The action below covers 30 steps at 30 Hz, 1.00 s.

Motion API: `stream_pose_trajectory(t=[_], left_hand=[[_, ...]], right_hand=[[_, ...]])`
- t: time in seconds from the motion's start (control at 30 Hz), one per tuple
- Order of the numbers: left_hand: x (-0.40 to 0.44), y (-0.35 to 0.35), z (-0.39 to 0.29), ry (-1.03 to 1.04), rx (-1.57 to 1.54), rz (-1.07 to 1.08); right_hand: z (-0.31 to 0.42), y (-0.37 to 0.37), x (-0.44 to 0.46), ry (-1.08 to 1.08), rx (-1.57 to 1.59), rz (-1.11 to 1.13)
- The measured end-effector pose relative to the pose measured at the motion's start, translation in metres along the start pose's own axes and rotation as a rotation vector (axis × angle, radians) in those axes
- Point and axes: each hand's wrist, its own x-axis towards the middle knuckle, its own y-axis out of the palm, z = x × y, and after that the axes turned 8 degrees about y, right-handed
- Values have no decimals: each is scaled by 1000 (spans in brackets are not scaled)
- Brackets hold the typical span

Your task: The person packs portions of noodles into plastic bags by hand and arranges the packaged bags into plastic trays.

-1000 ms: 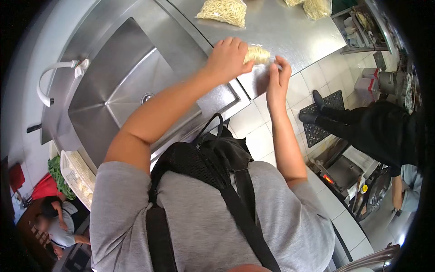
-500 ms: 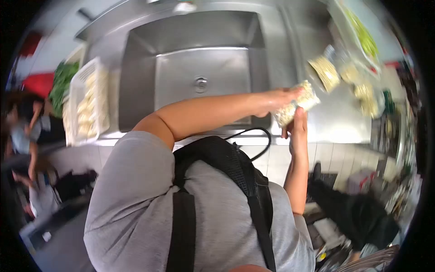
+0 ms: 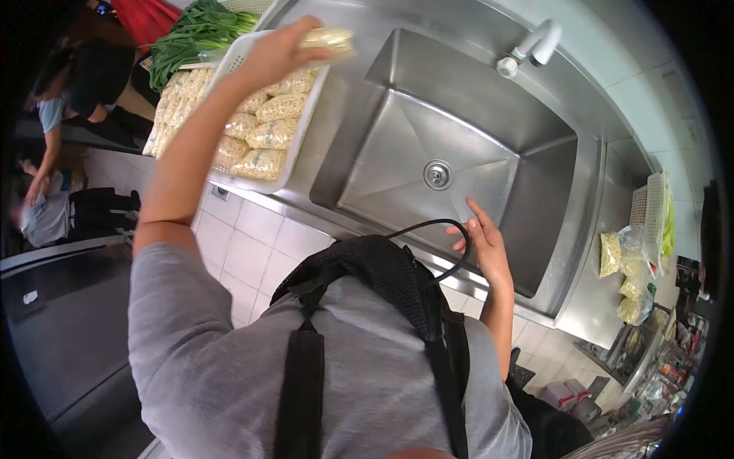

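My left hand [image 3: 277, 55] is closed around the end of a clear plastic bag of pale, finely cut food [image 3: 330, 41], slightly blurred. It is above the far end of a white plastic basket [image 3: 312, 115] on the left of the counter. Several similar filled bags [image 3: 272, 135] lie in rows inside that basket. My right hand [image 3: 483, 243] hovers over the near side of the steel sink [image 3: 428, 122], fingers apart and nothing in them.
More filled bags [image 3: 177, 107] and leafy greens [image 3: 200, 38] sit left of the basket. A white faucet [image 3: 535, 46] rises behind the sink. Several small bags [image 3: 609, 255] and another white basket [image 3: 654, 210] stand at right. Two other people [image 3: 53, 206] are at far left.
My left hand has swung from the right counter across the sink to the left basket, carrying the bag. My right hand has come off the bag and opened. The view has turned left.
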Motion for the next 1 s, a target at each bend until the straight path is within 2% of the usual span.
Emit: stream_pose_trajectory(t=[0.03,0.1,0.2,0.3,0.4,0.5,0.6,0.7,0.8,0.9,1.0], left_hand=[[-7,-13,40,148,257,20],[-23,-21,115,295,548,211],[-42,-5,158,176,781,656],[-51,9,188,267,502,466],[-50,26,196,285,319,379],[-51,41,199,130,124,400],[-56,55,194,143,65,299],[-46,44,177,-79,116,498],[-27,22,170,-36,304,777],[-19,16,173,-41,335,864],[-11,24,181,-103,50,916]], right_hand=[[-4,4,2,4,-15,-19],[-4,14,4,3,-32,-46],[0,23,4,-22,-36,-89],[2,24,1,-51,-31,-155],[-5,18,-2,-43,-14,-217],[-6,23,5,-20,-12,-254],[-4,35,13,-6,-38,-240],[1,43,31,-26,-62,-228],[44,69,59,-304,-526,-214],[96,109,108,-690,-857,-154],[145,153,146,-1162,-1088,-82]])
